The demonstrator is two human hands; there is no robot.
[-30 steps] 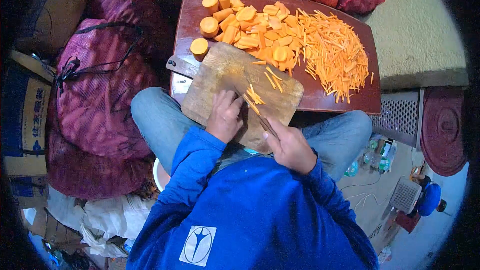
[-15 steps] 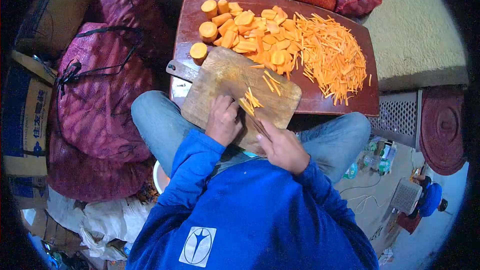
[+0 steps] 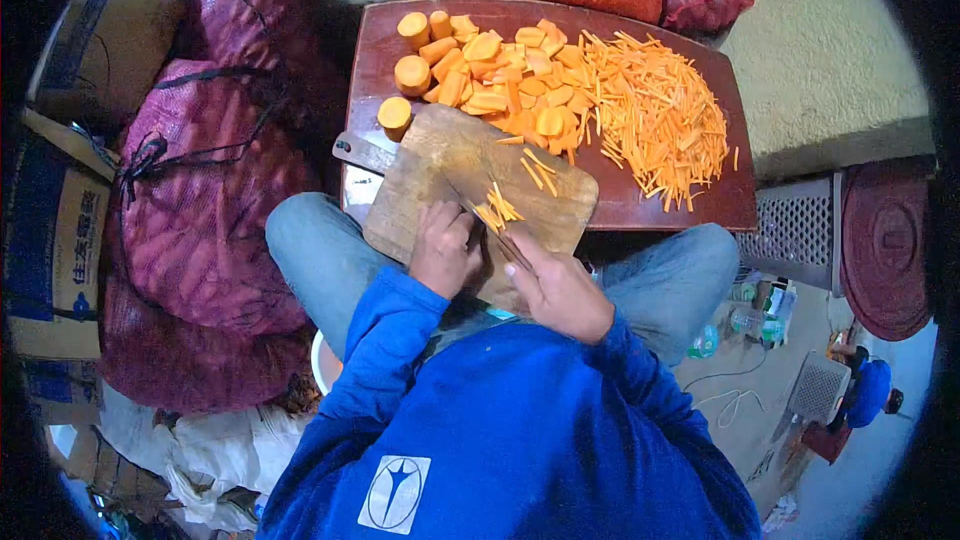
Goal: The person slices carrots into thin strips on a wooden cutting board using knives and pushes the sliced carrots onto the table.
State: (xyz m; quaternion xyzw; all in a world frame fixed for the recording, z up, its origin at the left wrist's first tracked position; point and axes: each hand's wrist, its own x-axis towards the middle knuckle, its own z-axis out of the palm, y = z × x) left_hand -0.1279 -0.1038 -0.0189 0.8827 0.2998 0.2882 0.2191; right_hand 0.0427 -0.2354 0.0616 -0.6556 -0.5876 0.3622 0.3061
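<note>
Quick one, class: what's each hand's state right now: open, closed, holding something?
Left hand: fingers curled at the cutting board; whether it holds anything cannot be told.
Right hand: closed, holding a knife.

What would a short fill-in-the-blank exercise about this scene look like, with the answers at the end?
1. The bare right hand grips a slim-bladed ____.
2. Beneath the bare left hand is a brown, rectangular, wooden cutting ____.
3. The heap of thin orange carrot strips lies toward the picture's ____ end of the dark red table.
4. The person's long-sleeved cloth top is coloured ____.

Missing words: knife; board; right; blue.
</note>
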